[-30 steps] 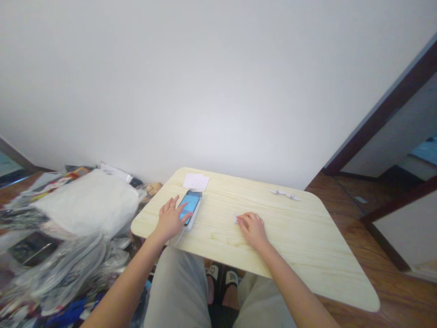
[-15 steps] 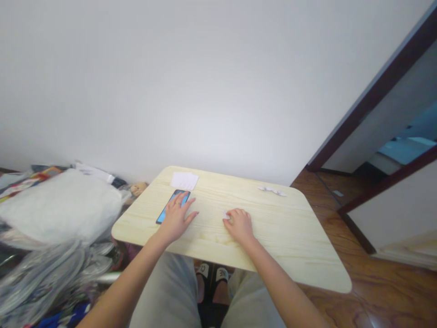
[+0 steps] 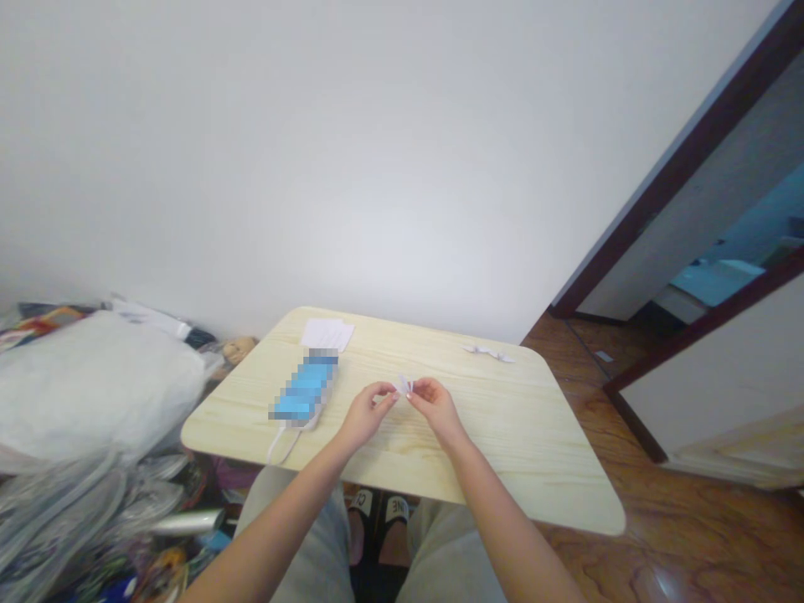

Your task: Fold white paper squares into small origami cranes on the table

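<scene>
A small white folded paper piece (image 3: 403,384) is pinched between my left hand (image 3: 364,414) and my right hand (image 3: 435,405), just above the middle of the light wooden table (image 3: 502,435). Both hands have fingertips pressed together on it. A phone with a lit blue screen (image 3: 305,391) lies to the left of my left hand, with a white cable (image 3: 280,440) running off the table's near edge. Behind the phone lies a stack of white paper sheets (image 3: 327,334).
Another small folded white paper (image 3: 488,353) lies near the table's far right edge. A pile of plastic bags and a white bundle (image 3: 88,394) crowds the floor at left. A dark-framed doorway (image 3: 678,276) opens at right over the wooden floor. My knees and sandals (image 3: 377,507) are under the table.
My left hand left the phone and came right to meet my right hand. My right hand lifted the small paper off the table; both now pinch it. The view shifted rightward.
</scene>
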The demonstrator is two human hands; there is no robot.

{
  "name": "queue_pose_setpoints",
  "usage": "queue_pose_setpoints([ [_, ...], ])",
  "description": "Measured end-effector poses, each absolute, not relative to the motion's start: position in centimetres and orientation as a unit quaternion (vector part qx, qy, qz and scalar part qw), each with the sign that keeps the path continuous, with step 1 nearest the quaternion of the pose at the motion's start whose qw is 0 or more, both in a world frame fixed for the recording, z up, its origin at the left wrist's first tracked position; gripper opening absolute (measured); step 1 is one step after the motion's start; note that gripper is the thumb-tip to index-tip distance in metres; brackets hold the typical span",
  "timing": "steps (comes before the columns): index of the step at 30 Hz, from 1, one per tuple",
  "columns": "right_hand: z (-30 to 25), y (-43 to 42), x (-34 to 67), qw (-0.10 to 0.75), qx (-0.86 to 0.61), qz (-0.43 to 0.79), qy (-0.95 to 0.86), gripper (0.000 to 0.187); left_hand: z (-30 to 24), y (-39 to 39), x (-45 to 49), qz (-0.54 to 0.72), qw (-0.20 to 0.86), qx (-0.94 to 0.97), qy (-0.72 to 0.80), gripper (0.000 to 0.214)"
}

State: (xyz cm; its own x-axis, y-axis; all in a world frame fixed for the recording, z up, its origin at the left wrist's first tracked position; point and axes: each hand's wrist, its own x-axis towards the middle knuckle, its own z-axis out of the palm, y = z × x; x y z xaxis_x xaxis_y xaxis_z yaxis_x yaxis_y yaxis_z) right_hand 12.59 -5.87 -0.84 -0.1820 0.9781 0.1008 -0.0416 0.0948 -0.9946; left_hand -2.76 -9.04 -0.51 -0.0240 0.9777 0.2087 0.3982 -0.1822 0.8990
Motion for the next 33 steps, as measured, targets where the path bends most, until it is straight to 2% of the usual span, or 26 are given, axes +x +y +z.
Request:
queue_pose_setpoints([
  [11,0.5,-7.0,12.7,0.483,-0.354,0.574,-0.559,0.023,0.7,-9.3,-2.4,0.494,0.331,0.609,0.525,0.017],
  [18,0.9,-6.9,13.2,0.456,-0.371,0.573,-0.571,0.023,1.3,-9.4,-2.5,0.507,0.27,0.656,0.491,0.013],
  [27,1.3,-7.5,13.1,0.47,-0.364,0.537,-0.598,0.019,1.2,-9.6,-2.7,0.504,0.234,0.687,0.469,0.014],
  [33,2.0,-8.0,13.1,0.489,-0.346,0.484,-0.638,0.014,2.4,-9.8,-3.2,0.498,0.162,0.732,0.435,0.009],
])
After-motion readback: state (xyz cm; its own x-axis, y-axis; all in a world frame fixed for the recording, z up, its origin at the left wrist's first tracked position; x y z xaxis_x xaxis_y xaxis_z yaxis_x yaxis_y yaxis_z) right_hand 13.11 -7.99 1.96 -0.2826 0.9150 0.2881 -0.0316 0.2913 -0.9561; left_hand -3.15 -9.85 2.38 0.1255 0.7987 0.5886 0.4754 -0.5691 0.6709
